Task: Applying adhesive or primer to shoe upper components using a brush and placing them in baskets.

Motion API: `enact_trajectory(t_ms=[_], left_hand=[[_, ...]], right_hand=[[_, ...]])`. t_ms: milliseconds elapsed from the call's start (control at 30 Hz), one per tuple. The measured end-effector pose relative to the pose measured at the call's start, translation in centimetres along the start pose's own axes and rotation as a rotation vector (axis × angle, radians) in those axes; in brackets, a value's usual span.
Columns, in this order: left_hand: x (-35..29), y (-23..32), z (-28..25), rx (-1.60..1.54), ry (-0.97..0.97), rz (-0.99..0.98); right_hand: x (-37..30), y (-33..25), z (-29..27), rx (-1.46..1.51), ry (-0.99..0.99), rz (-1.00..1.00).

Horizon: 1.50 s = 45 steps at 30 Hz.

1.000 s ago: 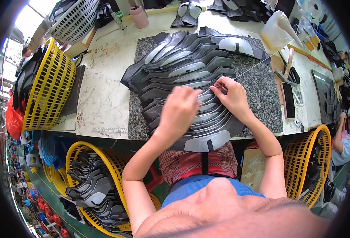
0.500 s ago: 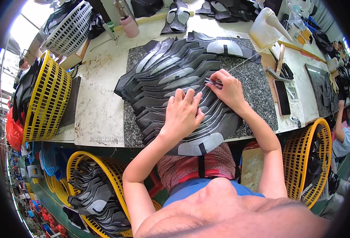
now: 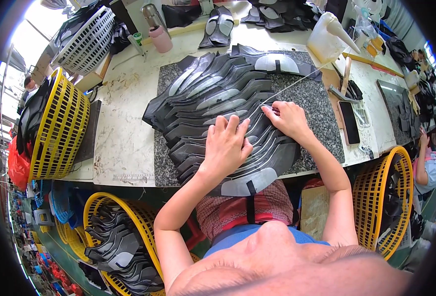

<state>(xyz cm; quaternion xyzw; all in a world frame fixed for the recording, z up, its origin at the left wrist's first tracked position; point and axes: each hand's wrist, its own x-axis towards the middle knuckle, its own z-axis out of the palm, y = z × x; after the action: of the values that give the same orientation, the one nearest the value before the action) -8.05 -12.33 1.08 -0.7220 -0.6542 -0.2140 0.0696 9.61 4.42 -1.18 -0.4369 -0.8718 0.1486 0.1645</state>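
Note:
Overlapping dark grey cut pieces (image 3: 218,143) with paler grey oval patches fan out over a speckled stone slab in front of me. My left hand (image 3: 226,146) lies on their middle with the fingers spread, its fingertips touching the edges. At the right side of the fan, my right hand (image 3: 288,118) has its fingers curled in and the thumb pointing left over the edges. What those fingers hold is mostly hidden. A thin white strand (image 3: 302,79) slants down from the upper right toward the right thumb and the pieces.
A whitish plastic jug (image 3: 325,42) stands behind the slab, with a phone (image 3: 349,122) to the right. A pink bottle (image 3: 160,40) stands at the back. Yellow baskets (image 3: 61,128) flank the table, and another basket (image 3: 92,197) sits below left. A co-worker (image 3: 425,165) is at far right.
My right hand has come down slightly and right, its fingers curling in; a small metallic thing seen at its fingertips before is now hidden. The strand now reaches farther down-left. The left hand stays nearly still.

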Motion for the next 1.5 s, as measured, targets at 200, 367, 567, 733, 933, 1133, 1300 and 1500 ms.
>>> enact_trajectory(t_ms=[200, 367, 567, 733, 933, 1133, 1300, 1500], left_hand=[[-0.2, -0.1, 0.1, 0.011, 0.011, 0.002], [0.0, -0.1, 0.1, -0.008, 0.023, 0.009], [-0.5, -0.4, -1.2, -0.060, 0.022, -0.016], [-0.6, 0.1, -1.2, -0.109, 0.085, -0.003], [-1.9, 0.1, -2.2, -0.203, 0.153, -0.004], [-4.2, -0.6, -3.1, -0.554, 0.206, -0.125], [-3.9, 0.9, -4.9, -1.032, -0.050, -0.161], [-5.0, -2.8, -5.9, -0.890, -0.049, -0.135]], right_hand=[[0.4, -1.3, 0.3, 0.065, 0.048, -0.033], [1.0, -0.8, 1.3, 0.072, 0.080, -0.070], [0.7, 1.4, -1.7, 0.345, 0.105, -0.074], [3.1, 9.1, -1.4, 0.172, 0.166, -0.183], [4.5, 8.9, 1.5, 0.635, 0.253, -0.128], [-1.6, -0.1, -4.3, 0.417, 0.262, -0.140], [-7.8, -6.6, -2.9, 0.525, -0.026, -0.541], [-7.6, -8.5, -3.8, 0.608, -0.054, -0.416]])
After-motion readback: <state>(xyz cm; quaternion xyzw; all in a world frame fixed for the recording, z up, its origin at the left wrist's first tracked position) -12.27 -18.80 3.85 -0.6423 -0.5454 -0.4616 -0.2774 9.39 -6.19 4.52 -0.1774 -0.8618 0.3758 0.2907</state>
